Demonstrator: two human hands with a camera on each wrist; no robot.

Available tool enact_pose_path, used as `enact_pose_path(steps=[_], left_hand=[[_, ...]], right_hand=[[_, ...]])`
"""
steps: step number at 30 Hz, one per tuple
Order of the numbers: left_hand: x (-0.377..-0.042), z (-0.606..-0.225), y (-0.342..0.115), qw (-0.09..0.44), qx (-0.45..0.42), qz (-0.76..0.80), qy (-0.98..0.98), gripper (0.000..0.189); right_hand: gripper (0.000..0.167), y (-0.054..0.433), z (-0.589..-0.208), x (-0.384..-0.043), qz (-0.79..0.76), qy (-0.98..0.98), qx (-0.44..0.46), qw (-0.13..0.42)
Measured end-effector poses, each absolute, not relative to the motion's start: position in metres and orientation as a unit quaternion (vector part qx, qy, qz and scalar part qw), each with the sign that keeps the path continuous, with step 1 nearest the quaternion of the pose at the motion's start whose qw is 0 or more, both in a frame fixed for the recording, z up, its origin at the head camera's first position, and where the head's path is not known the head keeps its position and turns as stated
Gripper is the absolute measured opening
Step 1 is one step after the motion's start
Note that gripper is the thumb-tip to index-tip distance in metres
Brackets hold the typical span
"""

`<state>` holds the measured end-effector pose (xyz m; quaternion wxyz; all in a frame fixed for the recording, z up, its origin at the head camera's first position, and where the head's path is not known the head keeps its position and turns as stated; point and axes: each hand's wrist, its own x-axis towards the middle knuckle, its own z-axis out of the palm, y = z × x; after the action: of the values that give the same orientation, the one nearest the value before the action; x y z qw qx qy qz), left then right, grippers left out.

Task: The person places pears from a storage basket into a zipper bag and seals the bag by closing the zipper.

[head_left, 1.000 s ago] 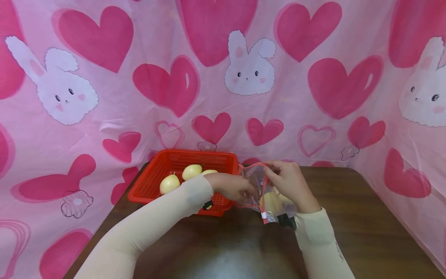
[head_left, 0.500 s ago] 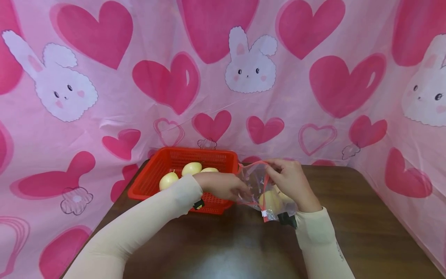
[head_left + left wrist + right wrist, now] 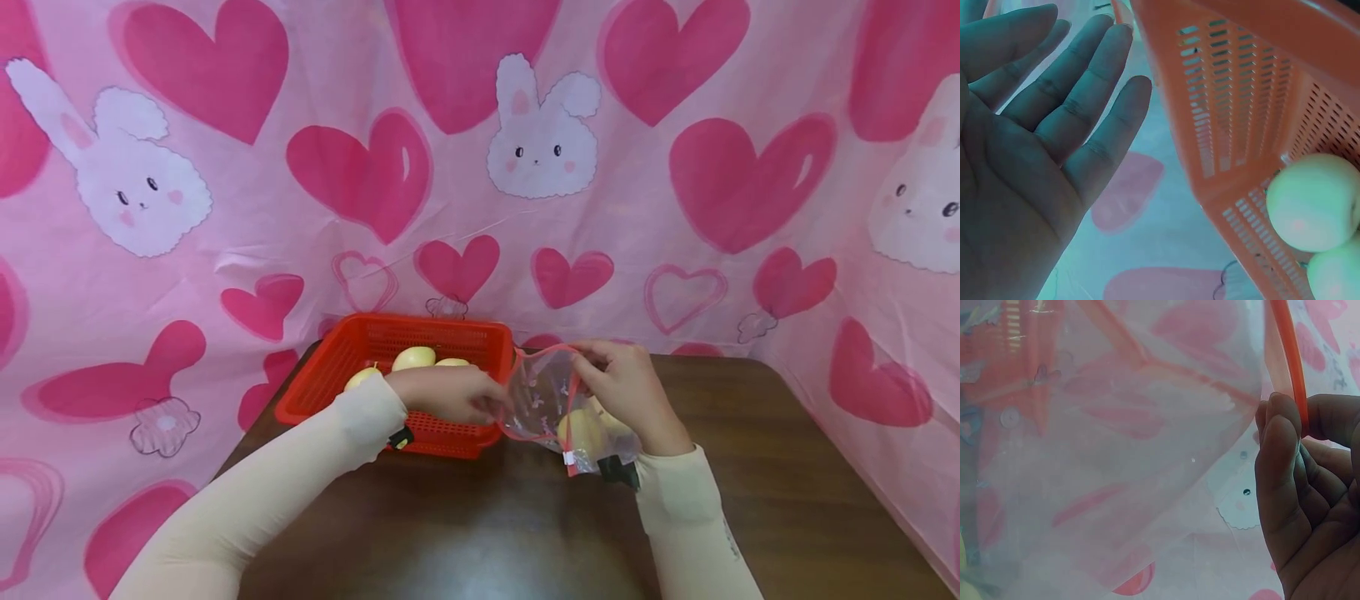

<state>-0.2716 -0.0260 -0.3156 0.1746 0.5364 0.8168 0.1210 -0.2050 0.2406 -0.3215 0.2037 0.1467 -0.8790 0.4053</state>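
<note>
My left hand (image 3: pixel 450 395) is over the right front part of the red basket (image 3: pixel 450 443), beside the mouth of the clear plastic bag (image 3: pixel 538 400). In the left wrist view its fingers (image 3: pixel 1110 137) are extended and the palm holds nothing. My right hand (image 3: pixel 628 390) pinches the bag's red edge between thumb and fingers (image 3: pixel 1279 440), and the mouth gapes toward the basket. Pale yellow round fruit (image 3: pixel 582 432) lies in the bag, partly hidden by the right hand. More such fruit (image 3: pixel 414 358) sits in the basket, partly behind the left forearm.
The basket stands at the back left of the dark wooden table (image 3: pixel 480 517). A pink cloth (image 3: pixel 465 200) printed with hearts and rabbits hangs behind and along the sides. The bag has a white zip slider (image 3: pixel 569 458) at its near corner.
My left hand has drawn leftward out of the bag's mouth to over the basket. The right hand has stayed at the bag's edge.
</note>
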Motion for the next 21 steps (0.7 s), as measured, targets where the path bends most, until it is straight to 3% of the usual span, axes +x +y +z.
enact_pose_path(steps=[11,21], left_hand=[[-0.273,-0.314,-0.042,0.197,0.498,0.140,0.833,0.039],[-0.284,-0.316,-0.060,0.179,0.481,0.139,0.847,0.039]], right_hand=[[0.023,0.242,-0.323,-0.205,0.406,-0.878,0.145,0.208],[0.025,0.240,-0.320,-0.205,0.403,-0.882,0.144,0.199]])
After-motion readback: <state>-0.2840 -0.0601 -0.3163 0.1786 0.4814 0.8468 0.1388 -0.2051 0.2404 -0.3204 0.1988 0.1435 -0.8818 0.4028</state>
